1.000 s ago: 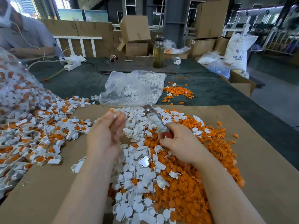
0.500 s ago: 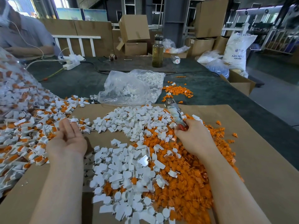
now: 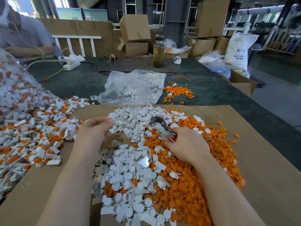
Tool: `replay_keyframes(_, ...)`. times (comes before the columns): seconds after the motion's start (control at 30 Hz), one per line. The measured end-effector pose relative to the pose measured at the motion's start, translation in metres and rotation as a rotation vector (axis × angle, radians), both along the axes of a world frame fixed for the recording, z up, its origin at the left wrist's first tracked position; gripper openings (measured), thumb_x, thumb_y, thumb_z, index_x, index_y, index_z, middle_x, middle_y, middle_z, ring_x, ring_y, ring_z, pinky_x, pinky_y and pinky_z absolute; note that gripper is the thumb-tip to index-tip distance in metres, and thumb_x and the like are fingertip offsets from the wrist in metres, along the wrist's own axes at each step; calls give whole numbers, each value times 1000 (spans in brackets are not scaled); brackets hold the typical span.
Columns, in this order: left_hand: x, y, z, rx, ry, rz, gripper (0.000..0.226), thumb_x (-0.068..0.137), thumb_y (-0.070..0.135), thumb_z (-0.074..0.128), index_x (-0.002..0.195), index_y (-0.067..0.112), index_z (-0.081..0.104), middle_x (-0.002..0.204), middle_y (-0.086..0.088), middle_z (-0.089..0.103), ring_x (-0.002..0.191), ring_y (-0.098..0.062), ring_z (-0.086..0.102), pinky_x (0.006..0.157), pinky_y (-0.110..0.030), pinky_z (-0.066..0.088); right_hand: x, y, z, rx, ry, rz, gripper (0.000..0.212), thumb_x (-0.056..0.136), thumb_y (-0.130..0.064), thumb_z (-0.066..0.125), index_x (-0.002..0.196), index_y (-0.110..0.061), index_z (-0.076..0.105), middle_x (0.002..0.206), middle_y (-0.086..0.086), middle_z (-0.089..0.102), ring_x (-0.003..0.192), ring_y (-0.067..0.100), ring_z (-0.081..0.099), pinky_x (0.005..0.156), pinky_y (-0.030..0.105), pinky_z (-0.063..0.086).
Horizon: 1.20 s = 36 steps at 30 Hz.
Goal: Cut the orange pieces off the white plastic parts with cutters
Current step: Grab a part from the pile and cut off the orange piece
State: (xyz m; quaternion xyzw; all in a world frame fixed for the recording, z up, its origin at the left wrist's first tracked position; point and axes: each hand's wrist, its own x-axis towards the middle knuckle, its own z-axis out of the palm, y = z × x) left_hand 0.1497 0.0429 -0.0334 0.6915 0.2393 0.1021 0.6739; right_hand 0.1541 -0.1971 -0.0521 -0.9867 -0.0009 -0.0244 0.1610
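The right hand [image 3: 187, 146] grips red-handled metal cutters [image 3: 161, 128] above the heap of cut orange plastic pieces [image 3: 187, 185]. The left hand [image 3: 94, 129], blurred, hovers left of that heap with fingers curled; whether it holds an uncut white plastic part [image 3: 39, 160] is unclear. Trimmed and untrimmed parts could mix.

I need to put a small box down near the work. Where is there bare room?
Bare cardboard right of the orange pile, and a strip near left below the uncut heap. Crowded around both hands.
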Motion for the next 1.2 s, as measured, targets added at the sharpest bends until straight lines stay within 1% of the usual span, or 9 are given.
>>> replay_keyframes(0.1, -1, -5, -7, 489, 87, -165, 8, 90, 31, 69, 85, 28, 64, 89, 9, 62, 80, -9, 56, 61, -28, 39, -1, 3, -1, -42, -15, -7, 28, 88, -53, 57, 99, -27, 57, 83, -9, 55, 76, 14, 56, 55, 27, 43)
replay_keyframes(0.2, 3, -3, -13, 751, 221, -281, 6, 90, 27, 66, 92, 25, 61, 97, 2, 62, 84, -16, 59, 68, -30, 47, 0, 6, -2, -72, -17, 1, 27, 88, -51, 57, 101, -28, 56, 83, -9, 54, 77, 13, 56, 57, 28, 47)
replay_keyframes(0.33, 3, -2, -15, 934, 314, -330, 13, 87, 20, 67, 98, 26, 65, 100, 3, 62, 93, -20, 59, 76, -30, 49, 1, 8, -3, -53, -15, 2, 23, 88, -48, 56, 99, -27, 57, 84, -8, 57, 77, 14, 59, 64, 33, 55)
replay_keyframes(0.5, 0, -4, -15, 953, 240, -293, 8, 89, 26, 71, 84, 23, 65, 92, 2, 68, 75, -11, 57, 57, -26, 40, -2, 8, -2, -17, -82, -11, 17, 89, -48, 55, 89, -30, 55, 79, -12, 54, 70, 9, 53, 51, 26, 42)
replay_keyframes(0.73, -7, -25, -1, 492, -62, -243, 20, 77, 42, 80, 78, 25, 71, 69, 6, 71, 62, -7, 65, 52, -21, 43, -2, 4, 7, 312, -189, -8, 14, 89, -39, 59, 84, -26, 56, 75, -9, 58, 67, 7, 54, 52, 26, 38)
replay_keyframes(0.87, -9, -45, 3, 100, -112, -309, 12, 84, 25, 77, 93, 19, 71, 75, 3, 75, 68, -10, 71, 66, -25, 56, -4, 5, 10, 560, -218, 2, 9, 87, -32, 66, 83, -28, 60, 72, -12, 59, 65, 6, 56, 58, 27, 43)
replay_keyframes(0.97, -12, -58, 4, -100, -126, -346, 14, 89, 10, 70, 101, 16, 72, 83, -4, 77, 76, -15, 74, 70, -25, 58, -5, 6, 13, 800, -203, -6, 10, 84, -26, 71, 80, -23, 64, 65, -15, 59, 58, -2, 53, 53, 17, 43)
replay_keyframes(1.07, -16, -63, 6, -221, -160, -367, 21, 89, -2, 63, 98, 13, 76, 87, -12, 77, 80, -18, 74, 69, -23, 58, -8, 8, 17, 988, -190, 13, 13, 84, -21, 74, 75, -21, 65, 57, -19, 57, 53, -5, 50, 49, 7, 41)
replay_keyframes(1.2, -17, -68, 9, -338, -175, -376, 15, 88, -5, 62, 95, 6, 70, 90, -14, 77, 83, -21, 75, 70, -25, 61, -12, 8, 22, 1157, -137, 46, 11, 87, -20, 72, 78, -24, 66, 53, -20, 56, 47, -5, 50, 47, 10, 38)
